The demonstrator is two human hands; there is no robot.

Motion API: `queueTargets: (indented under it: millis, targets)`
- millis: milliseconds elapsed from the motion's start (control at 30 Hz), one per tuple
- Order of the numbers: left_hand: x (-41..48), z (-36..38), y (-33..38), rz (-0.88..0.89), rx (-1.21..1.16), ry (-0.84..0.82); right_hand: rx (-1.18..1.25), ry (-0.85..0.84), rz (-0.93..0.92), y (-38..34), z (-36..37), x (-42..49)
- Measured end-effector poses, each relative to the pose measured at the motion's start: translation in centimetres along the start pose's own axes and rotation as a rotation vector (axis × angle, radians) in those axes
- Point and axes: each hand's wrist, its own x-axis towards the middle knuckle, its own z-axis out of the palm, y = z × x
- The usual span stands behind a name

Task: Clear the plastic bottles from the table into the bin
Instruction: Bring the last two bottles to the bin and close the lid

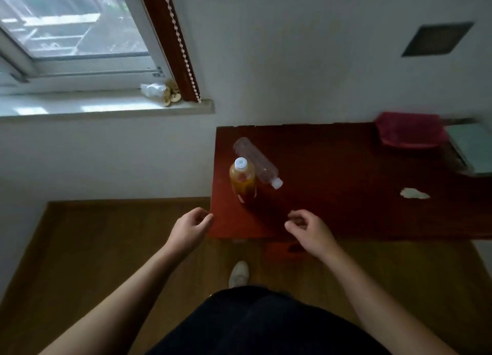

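Note:
Two plastic bottles sit near the left end of the dark red table [346,173]. An orange bottle [242,180] with a white cap stands upright. Behind it a clear empty bottle [255,160] lies on its side, white cap pointing toward me and to the right. My left hand [190,231] hovers just off the table's left front corner, fingers loosely curled, holding nothing. My right hand [308,231] hangs over the table's front edge, fingers curled and apart, empty. Both hands are short of the bottles. No bin is in view.
A pink cloth [410,129] and a pale green book or box [471,148] lie at the table's far right. A white scrap [414,193] lies on the tabletop. A windowsill [106,108] with small items is at left. Wooden floor and my shoe [238,273] are below.

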Motion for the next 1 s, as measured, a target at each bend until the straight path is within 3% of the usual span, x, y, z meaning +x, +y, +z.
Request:
queueTargets:
  millis: [267, 600, 800, 900, 1000]
  targets:
    - [6.4, -2.1, 1.4, 0.13, -0.041, -0.009, 0.03, 0.15, -0.187, -5.8, 4.0, 4.9]
    - [11.4, -6.0, 0.3, 0.211, 0.016, -0.038, 0.013, 0.23, -0.23, -9.8, 7.8, 9.5]
    - [14.6, -5.7, 1.0, 0.235, 0.057, -0.094, 0.066, 0.281, -0.199, -10.2, 6.0, 9.4]
    - [16.9, -4.5, 3.3, 0.349, 0.188, -0.143, 0.123, 0.345, -0.159, -9.5, 3.3, 8.4]
    - [19.6, -2.6, 6.6, 0.594, 0.419, -0.125, 0.135, 0.415, -0.11, -8.9, 0.5, 7.2]
